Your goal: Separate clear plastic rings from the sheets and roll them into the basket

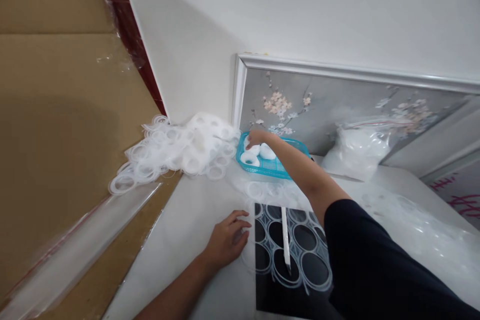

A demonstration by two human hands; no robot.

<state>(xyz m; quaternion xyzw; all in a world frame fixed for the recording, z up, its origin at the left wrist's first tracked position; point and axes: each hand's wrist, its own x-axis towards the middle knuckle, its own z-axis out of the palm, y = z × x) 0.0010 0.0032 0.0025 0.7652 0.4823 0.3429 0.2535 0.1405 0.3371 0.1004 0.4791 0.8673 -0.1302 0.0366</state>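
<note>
The right hand (256,138) reaches far across the worktop (187,230) into the teal basket (275,166), fingers curled on a white ring piece (253,149) there. The left hand (227,240) rests flat and open nearer, pressing the clear sheet of rings (288,240) so it stays put. A loose ring pile (180,150) crowds the far left; a bag (356,150) blocks the right.
</note>
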